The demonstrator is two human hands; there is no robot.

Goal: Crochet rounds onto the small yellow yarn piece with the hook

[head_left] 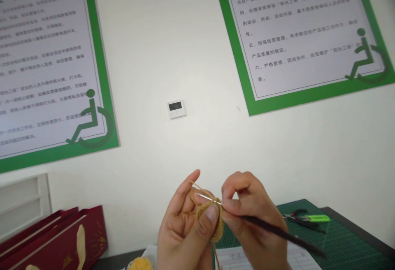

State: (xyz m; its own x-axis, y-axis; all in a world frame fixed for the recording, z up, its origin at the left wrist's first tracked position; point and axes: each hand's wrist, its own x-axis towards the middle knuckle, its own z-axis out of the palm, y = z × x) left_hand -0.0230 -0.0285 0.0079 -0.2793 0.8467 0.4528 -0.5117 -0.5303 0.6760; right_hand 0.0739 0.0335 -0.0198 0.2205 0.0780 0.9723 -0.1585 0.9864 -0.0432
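My left hand (188,220) pinches a small tan crochet piece (218,229) between thumb and fingers. A strand of tan yarn (200,187) runs over its raised index finger. My right hand (253,210) grips a crochet hook (279,229) with a dark handle and a silver shaft. The hook's tip points left and lies across the top edge of the piece, by the yarn. Whether a loop sits on the shaft is too small to tell. Below the piece hangs a yarn tail (215,255).
A green cutting mat (345,241) lies at the right, bearing pliers (300,217) and a bright green object (319,218). Papers (243,257) lie under my hands. A yellow yarn ball (140,264) and dark red bags (61,241) are at the left. Behind stands a white wall (173,56) with posters.
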